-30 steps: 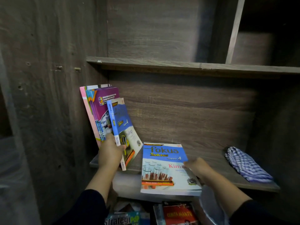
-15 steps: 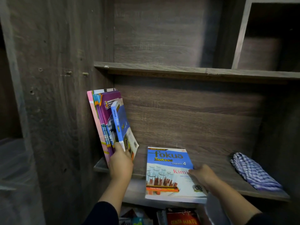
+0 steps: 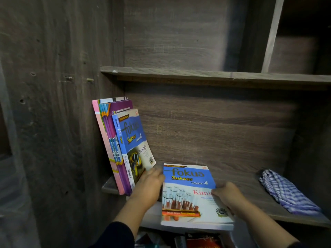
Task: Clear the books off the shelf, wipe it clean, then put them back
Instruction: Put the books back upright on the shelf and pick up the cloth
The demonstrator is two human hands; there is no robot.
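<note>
Head view, only cam: books are going back on the shelf, so wipe looks done; checked cloth lies at the right end, well apart from both hands. Upright stack leans vs the left wall. Left hand sits at the foot of the Biologi book, prob. bracing it so the row won't slide; blurred, so can't tell if fingers curl or lie flat. Right hand grips the right edge of the Kimia book, lying flat w/ front edge overhanging, likely next to stand up. Covers read "fokus Sukses Tingkatan 4", "Biologi", "Kimi…".
</note>
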